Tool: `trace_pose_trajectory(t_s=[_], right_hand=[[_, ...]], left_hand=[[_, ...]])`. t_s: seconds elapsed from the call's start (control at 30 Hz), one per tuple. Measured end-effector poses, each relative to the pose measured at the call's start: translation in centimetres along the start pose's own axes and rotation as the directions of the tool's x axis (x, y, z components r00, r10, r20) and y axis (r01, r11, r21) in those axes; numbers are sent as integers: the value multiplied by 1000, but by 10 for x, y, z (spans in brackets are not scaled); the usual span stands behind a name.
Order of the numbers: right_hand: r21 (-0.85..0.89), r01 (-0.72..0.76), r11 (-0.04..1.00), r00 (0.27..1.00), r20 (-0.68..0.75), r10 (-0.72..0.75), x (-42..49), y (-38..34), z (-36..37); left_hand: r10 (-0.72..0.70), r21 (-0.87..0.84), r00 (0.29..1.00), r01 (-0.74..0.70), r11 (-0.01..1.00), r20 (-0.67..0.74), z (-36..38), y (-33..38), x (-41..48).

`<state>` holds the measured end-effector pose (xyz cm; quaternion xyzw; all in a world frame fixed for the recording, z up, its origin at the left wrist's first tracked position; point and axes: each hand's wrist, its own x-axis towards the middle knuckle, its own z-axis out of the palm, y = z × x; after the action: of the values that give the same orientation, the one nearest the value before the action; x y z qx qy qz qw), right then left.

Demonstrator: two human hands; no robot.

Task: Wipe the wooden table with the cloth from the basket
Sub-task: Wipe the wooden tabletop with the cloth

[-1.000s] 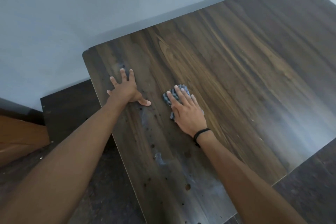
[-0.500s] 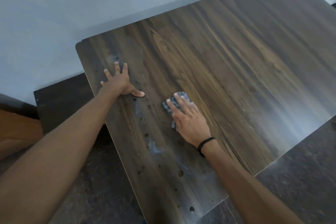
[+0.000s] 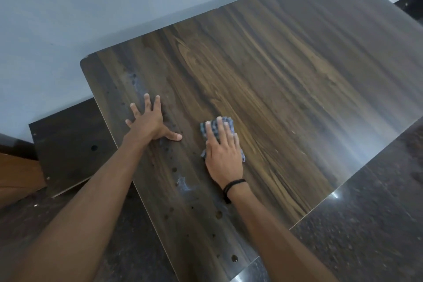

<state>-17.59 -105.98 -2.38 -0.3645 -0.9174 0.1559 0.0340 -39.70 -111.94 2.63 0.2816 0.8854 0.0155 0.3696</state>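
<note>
- Dark wood-grain tabletop (image 3: 297, 75) lies flat, its far edge along the pale wall (image 3: 91, 7), so the whole surface is within reach.
- Blue-grey checked cloth (image 3: 229, 121) sits on the left part of the tabletop, bunched under the right hand (image 3: 223, 153). Its long axis seems to follow the hand, pointing away from the person.
- Right hand's fingers lie straight and close together on the cloth, likely pressing it flat to rub the wood.
- Left hand (image 3: 148, 123) rests just beside it on bare wood, fingers spread wide, probably bracing the board.
- Whitish smear (image 3: 184, 184) near the right wrist looks unwiped.
</note>
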Motion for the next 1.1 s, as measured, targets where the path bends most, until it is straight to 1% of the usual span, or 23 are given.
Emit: trace_pose_trajectory(t_s=[0.07, 0.1, 0.13, 0.2, 0.23, 0.27, 0.33, 0.37, 0.4, 0.47, 0.5, 0.53, 0.6, 0.63, 0.67, 0.77, 0.8, 0.87, 0.9, 0.97, 1.0, 1.03, 1.1], right_hand=[[-9, 184, 983, 982, 49, -183, -13, 15, -4], [-22, 210, 977, 977, 51, -209, -15, 27, -8], [-31, 169, 985, 985, 28, -168, -13, 36, -10], [-21, -33, 999, 999, -21, 33, -12, 40, -13], [-18, -75, 997, 997, -20, 75, -15, 36, -12], [-23, -25, 999, 1000, -5, 25, -20, 33, -9], [-32, 188, 982, 982, 42, -187, -35, 39, -7], [-40, 235, 971, 971, 59, -233, -38, 47, -11], [-52, 211, 976, 977, 46, -209, -37, 54, -13], [-50, 13, 999, 1000, -1, -13, -34, 54, -14], [-36, -54, 998, 998, -15, 54, -35, 46, -12], [-26, -29, 999, 1000, -10, 29, -39, 38, -9], [-29, 173, 985, 984, 43, -171, -48, 34, -6], [-39, 240, 970, 969, 68, -237, -50, 40, -9], [-53, 241, 969, 969, 73, -237, -48, 47, -12], [-42, 24, 999, 999, 41, -22, -55, 48, -12], [-40, 51, 998, 997, 52, -49, -64, 46, -10], [-44, 209, 977, 974, 97, -205, -82, 50, -8], [-57, 224, 973, 972, 91, -219, -84, 55, -9], [-55, 45, 997, 998, 41, -43, -80, 53, -12], [-41, -35, 999, 999, 37, 36, -81, 47, -11], [-42, -22, 999, 999, 43, 24, -85, 40, -9], [-58, 216, 975, 974, 84, -211, -97, 41, -8]], left_hand=[[-9, 11, 1000, 9, 1000, 8, 0, 2, -1], [-12, 16, 1000, 12, 1000, 13, 0, 2, -1], [-16, 17, 1000, 16, 1000, 12, 0, 2, 0], [-26, 19, 1000, 25, 999, 14, -2, 2, 0], [-26, 19, 1000, 26, 999, 17, -3, 3, 1], [-25, 17, 1000, 25, 1000, 18, -3, 5, 1], [-28, 27, 999, 27, 999, 19, -3, 7, 0], [-32, 34, 999, 31, 999, 17, -3, 6, 0], [-35, 37, 999, 35, 999, 13, -3, 6, 0], [-34, 36, 999, 33, 999, 14, -4, 4, 0], [-28, 33, 999, 27, 999, 18, -4, 5, 0], [-23, 29, 1000, 23, 999, 22, -4, 6, 0], [-26, 31, 999, 25, 999, 24, -4, 8, -1], [-30, 32, 999, 29, 999, 23, -3, 8, -2], [-30, 31, 999, 30, 999, 19, -3, 8, -3], [-32, 31, 999, 31, 999, 8, -3, 7, -4], [-30, 31, 1000, 30, 999, 7, -3, 7, -3], [-26, 36, 1000, 26, 999, 6, -2, 6, -2], [-25, 37, 1000, 25, 999, 4, -2, 5, -1], [-24, 34, 1000, 24, 999, -1, -2, 3, 0], [-20, 30, 1000, 20, 999, -4, -2, 2, 0], [-17, 25, 1000, 17, 1000, -6, -2, 2, 0], [-13, 29, 1000, 13, 999, -3, -2, 4, -1]])
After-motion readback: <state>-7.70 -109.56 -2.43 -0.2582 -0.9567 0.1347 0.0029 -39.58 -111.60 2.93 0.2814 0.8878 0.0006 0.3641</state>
